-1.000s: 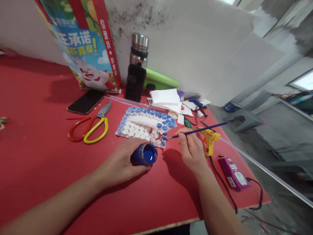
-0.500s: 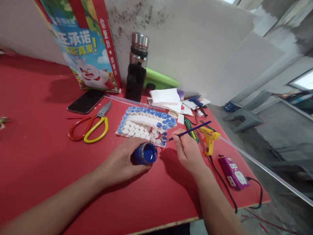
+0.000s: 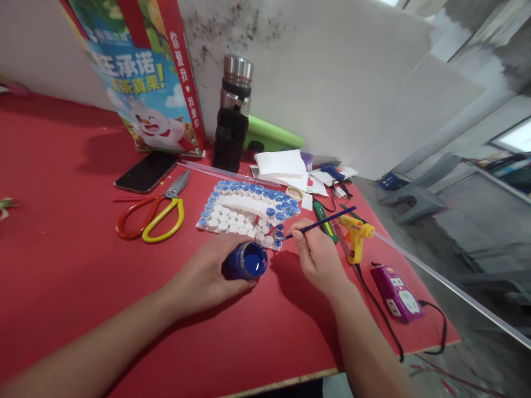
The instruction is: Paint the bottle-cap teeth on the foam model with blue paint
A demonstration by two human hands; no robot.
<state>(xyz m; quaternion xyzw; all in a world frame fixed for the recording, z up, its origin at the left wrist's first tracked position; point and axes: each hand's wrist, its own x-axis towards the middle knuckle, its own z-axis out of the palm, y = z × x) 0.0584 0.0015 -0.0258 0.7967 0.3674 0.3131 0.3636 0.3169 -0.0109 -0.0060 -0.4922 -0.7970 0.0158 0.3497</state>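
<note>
White-and-blue disc panel [image 3: 243,203]: flat on red table [image 3: 199,348] | your left hand [image 3: 211,268]: wrapped around blue paint jar [image 3: 245,262] | your right hand [image 3: 317,253]: pinching brush [image 3: 326,221], tip at panel's near-right corner

From my head, my one camera looks forward and down over the desk [image 3: 249,331], close above its near edge, taking in the wall [image 3: 332,83] behind the far edge and a slice of floor [image 3: 379,213] past the right edge.

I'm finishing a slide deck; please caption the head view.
Left hand grips an open blue paint jar; right hand holds a brush near blue and white discs.
</note>
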